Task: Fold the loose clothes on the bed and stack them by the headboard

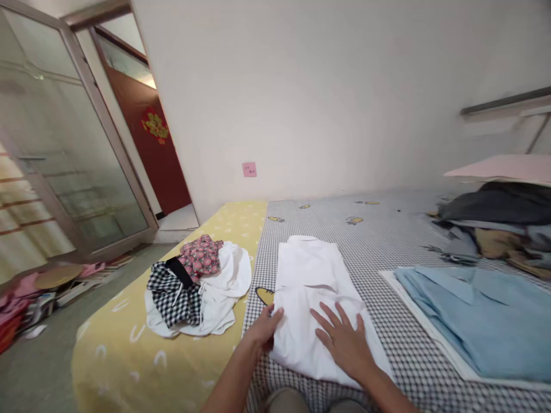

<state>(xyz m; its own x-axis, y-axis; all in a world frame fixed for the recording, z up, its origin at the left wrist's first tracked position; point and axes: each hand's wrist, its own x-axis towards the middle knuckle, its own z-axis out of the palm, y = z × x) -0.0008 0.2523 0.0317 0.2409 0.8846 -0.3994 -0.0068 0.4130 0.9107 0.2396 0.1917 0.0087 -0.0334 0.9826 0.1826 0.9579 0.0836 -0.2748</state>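
Observation:
A white shirt (307,269), folded into a long rectangle, lies on the checked bed cover with its collar end away from me. At its left edge, my left hand (263,331) is closed, thumb on top of the cloth and the fingers curled beside and partly under the edge. My right hand (344,339) rests palm down on the near half of the shirt, fingers spread and holding nothing. Small creases run through the cloth around both hands.
Left of the shirt, a loose pile holds white clothing (228,281), a black-and-white checked garment (174,298) and a pink floral one (202,256). Folded blue shirts (486,321) lie right, below a stack of dark clothes (495,203). A yellow cloth (124,338) covers the bed's left side.

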